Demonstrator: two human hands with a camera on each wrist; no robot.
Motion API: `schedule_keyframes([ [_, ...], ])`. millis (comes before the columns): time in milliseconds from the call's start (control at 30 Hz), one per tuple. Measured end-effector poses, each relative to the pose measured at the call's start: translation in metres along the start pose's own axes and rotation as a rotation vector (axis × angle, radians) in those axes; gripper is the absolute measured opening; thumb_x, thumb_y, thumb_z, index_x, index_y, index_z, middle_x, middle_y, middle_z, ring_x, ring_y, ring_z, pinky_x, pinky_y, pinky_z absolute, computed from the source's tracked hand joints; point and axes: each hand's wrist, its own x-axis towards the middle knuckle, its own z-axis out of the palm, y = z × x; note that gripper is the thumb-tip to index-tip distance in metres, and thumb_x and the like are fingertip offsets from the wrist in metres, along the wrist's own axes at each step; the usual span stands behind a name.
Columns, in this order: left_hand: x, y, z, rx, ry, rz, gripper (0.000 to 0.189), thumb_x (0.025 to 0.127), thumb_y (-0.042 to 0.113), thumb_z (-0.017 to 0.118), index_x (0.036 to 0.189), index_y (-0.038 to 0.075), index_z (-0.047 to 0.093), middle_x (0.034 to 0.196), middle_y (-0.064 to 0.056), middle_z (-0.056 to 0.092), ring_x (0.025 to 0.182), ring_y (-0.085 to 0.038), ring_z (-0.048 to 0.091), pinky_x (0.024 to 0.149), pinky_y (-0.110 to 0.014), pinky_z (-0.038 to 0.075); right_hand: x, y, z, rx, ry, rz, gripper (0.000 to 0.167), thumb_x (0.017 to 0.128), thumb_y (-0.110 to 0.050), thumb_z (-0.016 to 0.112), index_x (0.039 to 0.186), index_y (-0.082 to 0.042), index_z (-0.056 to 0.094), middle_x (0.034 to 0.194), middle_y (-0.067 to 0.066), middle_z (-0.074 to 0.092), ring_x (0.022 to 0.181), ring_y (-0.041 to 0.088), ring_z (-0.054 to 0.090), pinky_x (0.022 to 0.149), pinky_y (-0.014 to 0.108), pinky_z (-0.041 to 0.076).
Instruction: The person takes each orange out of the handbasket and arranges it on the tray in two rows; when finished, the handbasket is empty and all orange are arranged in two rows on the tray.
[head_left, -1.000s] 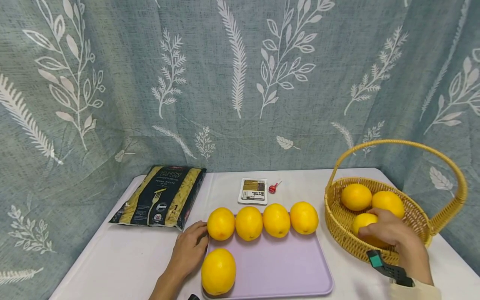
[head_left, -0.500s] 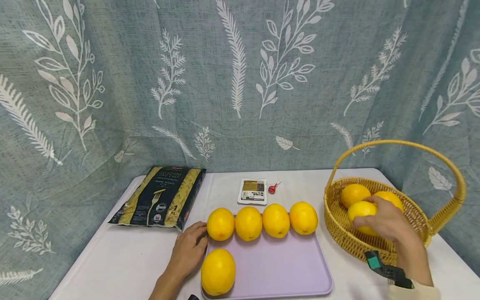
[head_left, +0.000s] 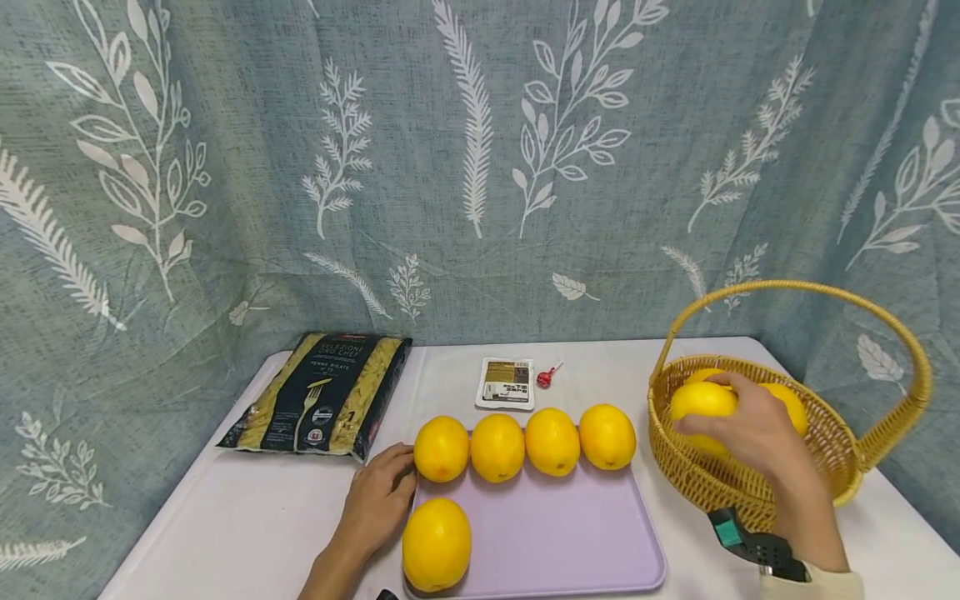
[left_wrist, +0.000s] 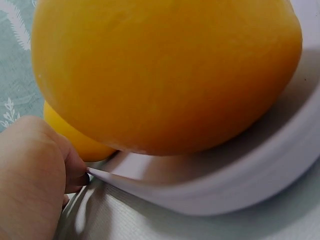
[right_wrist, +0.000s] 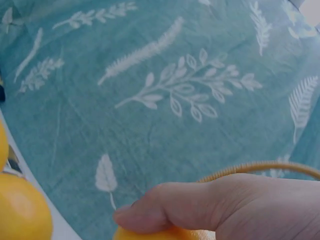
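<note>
My right hand point(head_left: 753, 425) grips an orange point(head_left: 697, 402) above the wicker basket point(head_left: 684, 473); in the right wrist view the thumb lies across the top of this orange point(right_wrist: 155, 235). Two more oranges are partly visible behind that hand, one of them an orange point(head_left: 789, 407) at the right. At the left edge of the lilac tray point(head_left: 562, 533), my left hand point(head_left: 380, 496) holds the rim; the left wrist view shows its fingertips at the tray's rim point(left_wrist: 150, 192). Several oranges, among them an orange point(head_left: 498, 447), line the tray's far side. Another orange point(head_left: 437, 545) sits at its near left corner.
A bag of penne pasta point(head_left: 318, 396) lies at the back left of the white table. Behind the tray are a small flat packet point(head_left: 506, 383) and a red lollipop point(head_left: 545, 379). The basket's tall handle point(head_left: 795, 285) arches over it. A patterned curtain point(head_left: 420, 167) closes off the back.
My right hand has lifted an orange from inside the basket and moved it up and to the left. The left hand and the oranges on the tray have stayed put.
</note>
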Motion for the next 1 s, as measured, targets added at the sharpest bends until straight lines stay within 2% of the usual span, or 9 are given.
schedule_keyframes([
  [267,0.0,0.0,0.001,-0.004,0.015,0.01,0.035,0.096,0.014,0.058,0.125,-0.001,0.069,0.139,-0.011,0.061,0.137,-0.036,0.05,0.114,-0.065,0.031,-0.007,-0.019,0.002,0.025,0.044,-0.013,0.096,0.079,-0.052,0.08,0.147,0.002,0.04,0.123,0.026,0.058,0.097,0.035,0.058,0.069,0.033,0.047],
  [633,0.0,0.0,0.001,-0.013,0.013,0.006,0.035,0.096,0.014,0.058,0.126,-0.001,0.069,0.14,-0.011,0.061,0.137,-0.035,0.05,0.114,-0.063,0.031,-0.009,-0.047,0.02,0.106,0.103,-0.061,0.08,0.081,-0.057,0.076,0.135,-0.003,0.053,0.117,0.021,0.063,0.09,0.029,0.061,0.069,0.032,0.051],
  [1000,0.0,-0.001,0.0,-0.014,0.012,0.011,0.034,0.097,0.014,0.058,0.126,0.0,0.069,0.14,-0.01,0.061,0.137,-0.034,0.05,0.114,-0.064,0.031,-0.012,-0.072,0.042,0.177,0.031,-0.061,0.077,0.081,-0.058,0.076,0.132,-0.005,0.054,0.117,0.018,0.063,0.092,0.028,0.062,0.072,0.032,0.052],
])
